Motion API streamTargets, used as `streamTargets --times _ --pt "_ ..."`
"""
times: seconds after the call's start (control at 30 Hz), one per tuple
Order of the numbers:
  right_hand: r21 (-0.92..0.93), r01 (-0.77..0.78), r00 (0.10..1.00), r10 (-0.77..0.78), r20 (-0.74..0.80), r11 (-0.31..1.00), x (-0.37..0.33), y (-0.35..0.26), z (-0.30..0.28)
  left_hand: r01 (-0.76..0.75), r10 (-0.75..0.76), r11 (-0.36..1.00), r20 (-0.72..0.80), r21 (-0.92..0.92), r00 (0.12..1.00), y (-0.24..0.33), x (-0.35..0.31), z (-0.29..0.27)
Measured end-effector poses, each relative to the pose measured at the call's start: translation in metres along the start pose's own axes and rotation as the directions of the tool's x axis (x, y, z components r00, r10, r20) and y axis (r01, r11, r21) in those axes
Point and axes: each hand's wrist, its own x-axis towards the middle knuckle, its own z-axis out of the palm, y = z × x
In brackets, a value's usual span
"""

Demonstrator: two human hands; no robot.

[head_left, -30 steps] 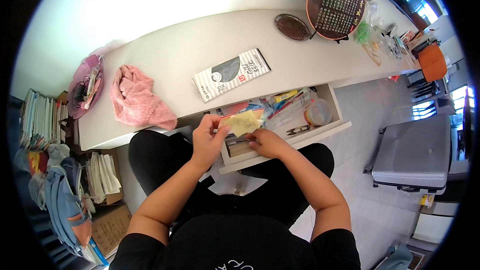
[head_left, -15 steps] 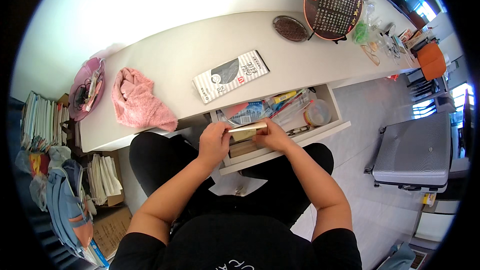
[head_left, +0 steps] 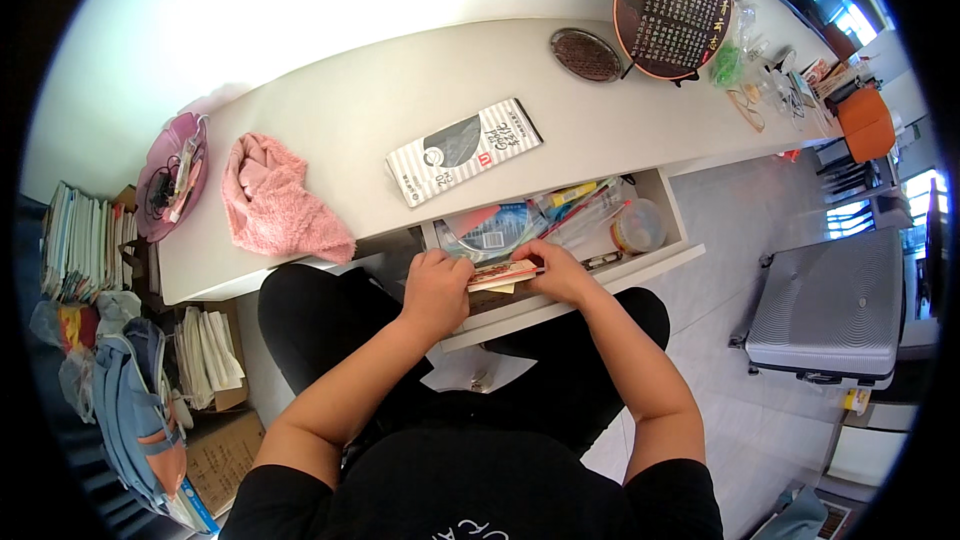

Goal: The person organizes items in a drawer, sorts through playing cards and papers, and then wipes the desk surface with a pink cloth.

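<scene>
Above the pulled-out desk drawer (head_left: 672, 256), both my hands grip a small stack of cards or thin booklets (head_left: 503, 275), with red and cream showing. My left hand (head_left: 438, 290) is closed on its left end, and my right hand (head_left: 558, 273) pinches its right end. Behind the stack, inside the drawer, lie a clear packet with a blue and white label (head_left: 497, 230), a yellow tube (head_left: 573, 193) and several thin sticks or pens. A round clear tub (head_left: 638, 227) stands at the drawer's right end. My hands hide the drawer's front left part.
On the white desk (head_left: 350, 120) lie a striped flat package (head_left: 462, 152), a pink fluffy cloth (head_left: 278, 198), a pink basket (head_left: 172, 175), an oval dark tray (head_left: 585, 55) and a round plaque on a stand (head_left: 672, 12). A grey suitcase (head_left: 825, 305) stands right; a blue backpack (head_left: 130, 410) left.
The stack, seen edge-on before, is now tilted so its printed red and cream face shows. Both hands have shifted slightly nearer me and stay closed on it.
</scene>
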Motion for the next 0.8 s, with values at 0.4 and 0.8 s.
streamTargets --times 0.4,0.8 --pt "-0.398 0.010 1.000 -0.001 0.022 0.917 0.002 -0.004 0.001 0.092 -0.143 0.987 0.449 0.133 0.882 0.009 0.026 -0.018" --pt "-0.158 -0.024 0.993 0.005 -0.119 0.987 -0.003 0.002 -0.001 0.093 -0.099 0.995 0.245 0.036 0.964 0.001 0.014 -0.010"
